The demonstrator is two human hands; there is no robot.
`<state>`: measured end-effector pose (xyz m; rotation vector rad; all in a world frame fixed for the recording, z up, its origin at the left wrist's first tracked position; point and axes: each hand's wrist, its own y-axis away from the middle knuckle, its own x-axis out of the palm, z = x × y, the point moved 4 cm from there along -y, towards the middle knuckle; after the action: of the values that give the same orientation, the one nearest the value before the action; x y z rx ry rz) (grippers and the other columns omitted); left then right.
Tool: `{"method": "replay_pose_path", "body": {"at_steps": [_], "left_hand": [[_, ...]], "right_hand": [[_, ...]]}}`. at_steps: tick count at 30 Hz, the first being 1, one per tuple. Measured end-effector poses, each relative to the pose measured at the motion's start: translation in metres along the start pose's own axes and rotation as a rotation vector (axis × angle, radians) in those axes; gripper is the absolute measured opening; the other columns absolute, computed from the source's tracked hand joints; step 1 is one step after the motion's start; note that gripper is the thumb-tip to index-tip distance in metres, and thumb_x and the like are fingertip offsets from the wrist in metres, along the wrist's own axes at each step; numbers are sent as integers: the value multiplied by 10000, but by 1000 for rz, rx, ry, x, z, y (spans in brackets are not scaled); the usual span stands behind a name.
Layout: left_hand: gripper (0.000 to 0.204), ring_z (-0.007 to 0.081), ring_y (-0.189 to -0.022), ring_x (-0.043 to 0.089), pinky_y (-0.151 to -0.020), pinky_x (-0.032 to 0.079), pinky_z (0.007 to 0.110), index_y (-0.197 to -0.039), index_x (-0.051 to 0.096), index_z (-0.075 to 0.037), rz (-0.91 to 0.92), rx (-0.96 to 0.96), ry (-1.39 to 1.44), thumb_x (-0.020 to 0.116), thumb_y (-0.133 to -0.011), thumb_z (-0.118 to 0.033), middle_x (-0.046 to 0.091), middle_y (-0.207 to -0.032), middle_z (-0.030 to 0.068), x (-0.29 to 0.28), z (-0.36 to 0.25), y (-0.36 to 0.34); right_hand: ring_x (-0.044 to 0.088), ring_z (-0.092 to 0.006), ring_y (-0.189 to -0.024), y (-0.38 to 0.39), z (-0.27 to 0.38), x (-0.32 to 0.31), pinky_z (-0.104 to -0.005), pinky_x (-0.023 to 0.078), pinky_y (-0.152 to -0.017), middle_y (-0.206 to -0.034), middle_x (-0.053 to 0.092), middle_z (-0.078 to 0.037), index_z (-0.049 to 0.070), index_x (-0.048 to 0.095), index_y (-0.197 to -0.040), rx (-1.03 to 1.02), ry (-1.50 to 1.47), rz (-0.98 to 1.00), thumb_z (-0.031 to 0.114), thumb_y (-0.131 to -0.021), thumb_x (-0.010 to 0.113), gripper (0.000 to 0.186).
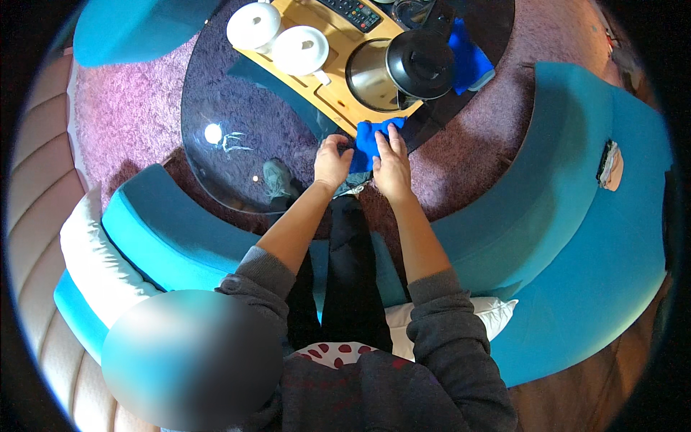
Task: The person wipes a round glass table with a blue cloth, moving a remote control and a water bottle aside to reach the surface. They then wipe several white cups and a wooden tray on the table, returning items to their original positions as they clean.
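A folded blue cloth (366,146) lies at the near edge of a wooden tray (317,92). My right hand (392,167) is on the right part of the cloth, fingers over its top and thumb at its near side, gripping it. Beside the cloth's left edge is my left hand (332,164), with bent fingers and the thumb apart from them; I see nothing held in it. On the tray stand a steel kettle (371,75) with a black lid and handle, a white lidded cup (300,50) and another white lidded cup (253,27).
A remote control (351,11) lies at the tray's far side. A second blue cloth (469,57) sits right of the kettle. The tray rests on a round glass table (216,169). Curved teal seating (504,194) surrounds me, with a white pillow (101,252) at left.
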<state>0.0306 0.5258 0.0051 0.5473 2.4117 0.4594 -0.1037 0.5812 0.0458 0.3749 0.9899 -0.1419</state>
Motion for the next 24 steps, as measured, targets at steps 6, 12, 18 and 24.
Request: {"method": "replay_pose_path", "body": {"at_steps": [6,12,18,24], "left_hand": [[425,317,-891,611,-790,473,382,-1092,518,-37,170,-188,40,651,-719,-191,635,-937,164,29,-4,11],[107,218,-758,581,-717,460,311,-809,601,-3,-149,-27,310,634,-747,-84,595,-818,139,0,6,11],[383,305,-1057,442,-964,317,382,-1102,482,-26,-544,124,30,594,-736,-3,468,-1115,173,-47,-5,-6],[577,441,-1255,287,-1051,207,506,-1297,399,-89,147,375,-502,557,-742,-116,252,-1422,166,3,-29,7]], "right_hand": [[406,-354,-1187,5,-14,9,-379,351,-985,-1354,365,-178,9,537,-1157,-18,-27,-122,-3,-732,591,429],[432,-357,-1152,6,-12,4,-392,359,-967,-1328,399,-180,14,552,-1137,10,-138,-228,38,-747,604,394],[372,-400,-1175,10,11,3,-472,326,-967,-1321,359,-196,27,526,-1148,-109,-67,-290,80,-718,606,441],[336,-354,-1251,11,17,30,-587,229,-988,-1291,444,-134,50,505,-1197,-112,74,-151,164,-800,509,413]]}}
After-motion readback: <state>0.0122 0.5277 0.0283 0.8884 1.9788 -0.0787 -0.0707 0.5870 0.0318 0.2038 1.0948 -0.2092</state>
